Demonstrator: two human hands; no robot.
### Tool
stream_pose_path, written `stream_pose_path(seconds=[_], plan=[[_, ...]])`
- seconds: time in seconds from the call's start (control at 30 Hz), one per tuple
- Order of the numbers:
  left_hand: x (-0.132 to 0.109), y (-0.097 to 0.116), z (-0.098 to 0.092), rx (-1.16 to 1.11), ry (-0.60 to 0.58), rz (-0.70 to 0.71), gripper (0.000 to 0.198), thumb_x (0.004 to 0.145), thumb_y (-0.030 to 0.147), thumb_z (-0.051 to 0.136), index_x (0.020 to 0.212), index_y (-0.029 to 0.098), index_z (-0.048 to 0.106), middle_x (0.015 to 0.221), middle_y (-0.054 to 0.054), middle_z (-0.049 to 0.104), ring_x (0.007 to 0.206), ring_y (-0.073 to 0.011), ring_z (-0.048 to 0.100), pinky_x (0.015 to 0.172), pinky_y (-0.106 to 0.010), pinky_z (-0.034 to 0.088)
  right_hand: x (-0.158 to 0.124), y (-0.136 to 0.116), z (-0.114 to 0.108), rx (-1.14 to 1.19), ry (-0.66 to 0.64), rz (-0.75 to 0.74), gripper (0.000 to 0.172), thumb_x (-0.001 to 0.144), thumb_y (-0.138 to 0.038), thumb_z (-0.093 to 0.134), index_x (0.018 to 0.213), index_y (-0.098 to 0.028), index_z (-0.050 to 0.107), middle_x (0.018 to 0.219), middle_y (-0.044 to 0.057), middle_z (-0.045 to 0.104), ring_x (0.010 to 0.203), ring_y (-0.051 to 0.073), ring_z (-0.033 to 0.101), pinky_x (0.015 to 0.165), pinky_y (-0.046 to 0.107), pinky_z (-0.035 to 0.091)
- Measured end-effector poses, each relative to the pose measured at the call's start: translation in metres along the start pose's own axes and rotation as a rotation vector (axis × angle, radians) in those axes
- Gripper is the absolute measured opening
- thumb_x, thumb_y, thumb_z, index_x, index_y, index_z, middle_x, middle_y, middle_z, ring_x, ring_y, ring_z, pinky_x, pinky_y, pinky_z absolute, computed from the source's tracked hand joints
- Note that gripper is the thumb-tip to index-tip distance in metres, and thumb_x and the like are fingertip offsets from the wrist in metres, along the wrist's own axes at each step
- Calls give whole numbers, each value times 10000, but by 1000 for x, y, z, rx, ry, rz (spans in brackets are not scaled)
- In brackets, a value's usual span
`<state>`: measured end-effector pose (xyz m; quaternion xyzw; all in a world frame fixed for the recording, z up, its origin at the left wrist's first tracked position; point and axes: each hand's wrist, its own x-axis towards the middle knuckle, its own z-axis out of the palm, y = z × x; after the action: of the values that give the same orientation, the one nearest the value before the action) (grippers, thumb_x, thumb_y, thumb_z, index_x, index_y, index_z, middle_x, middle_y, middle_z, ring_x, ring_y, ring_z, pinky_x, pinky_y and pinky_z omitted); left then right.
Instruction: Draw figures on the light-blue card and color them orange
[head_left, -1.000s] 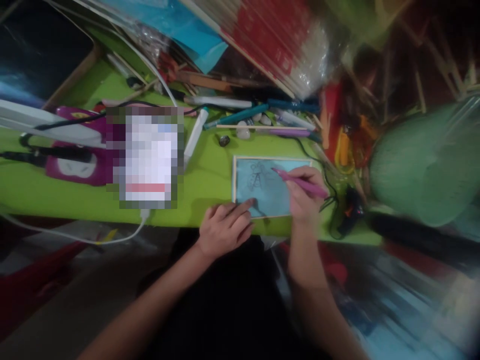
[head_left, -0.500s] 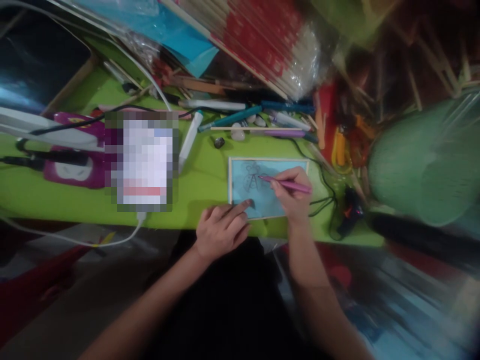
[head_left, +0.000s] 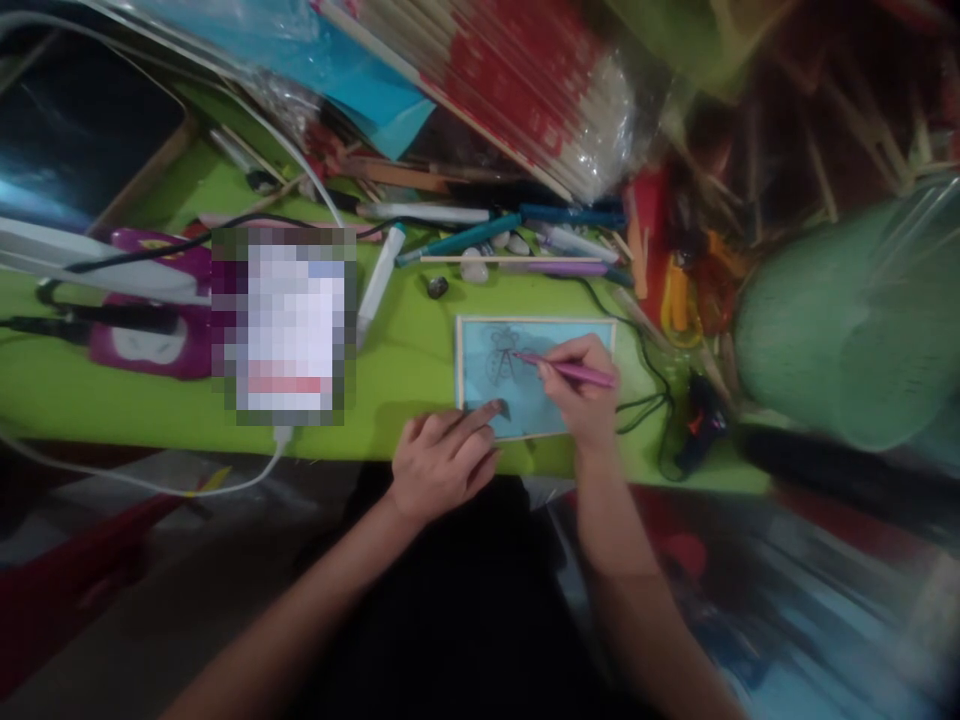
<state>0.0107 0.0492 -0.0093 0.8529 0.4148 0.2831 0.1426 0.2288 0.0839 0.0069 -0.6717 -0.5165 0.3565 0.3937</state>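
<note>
Pen (head_left: 592, 374) has shifted left, closer to the sketched figure (head_left: 504, 362).

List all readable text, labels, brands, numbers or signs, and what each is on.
No words, brands or numbers legible.
"A"-like shape: drawing on the blue sheet; can't tell if it's a letter.
Red wrapper: pale marks, too blurred.
Pixelated device: unreadable.
</note>
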Motion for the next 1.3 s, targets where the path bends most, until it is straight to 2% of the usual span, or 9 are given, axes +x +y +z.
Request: stream_pose_path(seconds=[0.47,0.77,1.0,1.3], plan=[[1,0,-1,8,0,1,73,983,302,638,955,260,689,1240,55,805,911,-223,611,764,-403,426,0,-1,-1,-58,0,-19,121,891,-344,734,893,-250,658,775,-37,670,671,127,593,580,267,482],[-1,0,0,-6,-2,-5,44,960,279,661,964,280,705,1248,52,802,924,-230,622,768,-410,410,0,2,-1,-21,7,-11,148,889,-369,742,890,-254,649,781,-30,673,668,136,596,577,280,487],[0,0,0,7,5,0,64,972,294,648,949,270,702,1218,50,812,906,-227,627,777,-406,422,0,4,-1,89,20,18,140,866,-321,738,859,-251,617,717,-51,635,640,128,582,584,272,477],[0,0,0,-3,5,-5,49,963,294,661,958,259,696,1221,46,812,910,-226,617,771,-404,423,0,1,1,16,5,29,136,840,-309,746,847,-255,621,752,-44,662,631,125,564,560,267,471]])
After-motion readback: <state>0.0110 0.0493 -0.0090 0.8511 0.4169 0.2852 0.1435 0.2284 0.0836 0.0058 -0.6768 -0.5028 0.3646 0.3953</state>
